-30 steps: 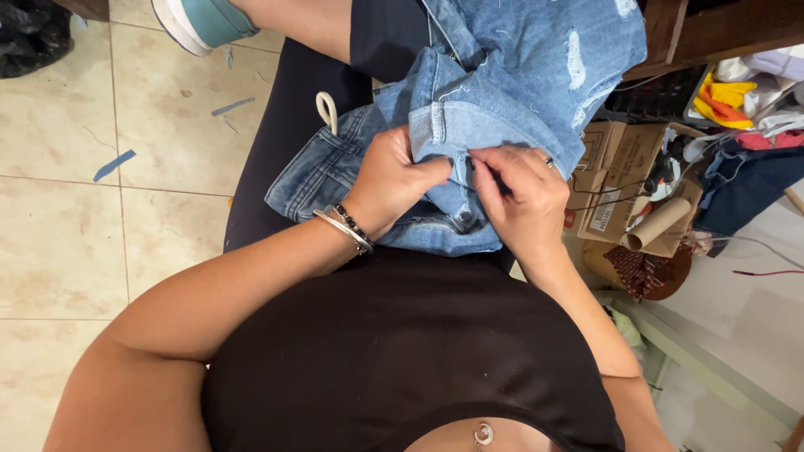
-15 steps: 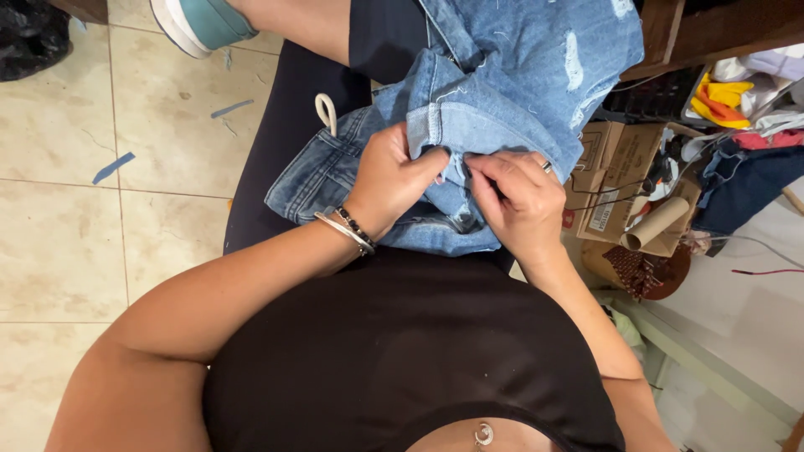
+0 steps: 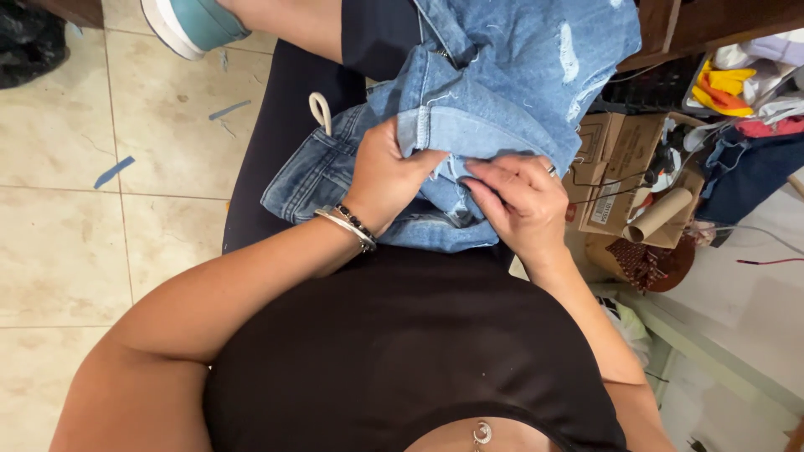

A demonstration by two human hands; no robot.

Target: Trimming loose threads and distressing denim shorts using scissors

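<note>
Item: our fingers. Those of our left hand (image 3: 387, 177) are curled shut on a folded hem of the jeans (image 3: 494, 92), thumb (image 3: 423, 159) pressed on top of the fold. Those of our right hand (image 3: 521, 201) are bent and bunched together, tips pinching the denim just at 3 o'clock of the left thumb; whether they hold anything besides cloth we cannot tell.

Item: jeans. Light blue, distressed, lying on our lap. Their long axis runs from about 7 o'clock, where a crumpled part rests under the left wrist, up to 1 o'clock, where the wider ripped panel passes out of the frame top. The gripped fold sits at the middle, between the two hands.

Item: bracelets (image 3: 347, 226). One silver, one dark beaded, on the left wrist.

Item: drawstring (image 3: 320, 110). A white loop at 10 o'clock of the left hand, beside the denim.

Item: shoe (image 3: 188, 25). Teal with a white sole, at 11 o'clock, on the tiled floor (image 3: 75, 234).

Item: boxes (image 3: 615, 163). Cardboard, at 3 o'clock of the right hand, with a cardboard tube (image 3: 662, 213) lying against them.

Item: cloth pile (image 3: 737, 79). Yellow, white and red pieces at 2 o'clock.
</note>
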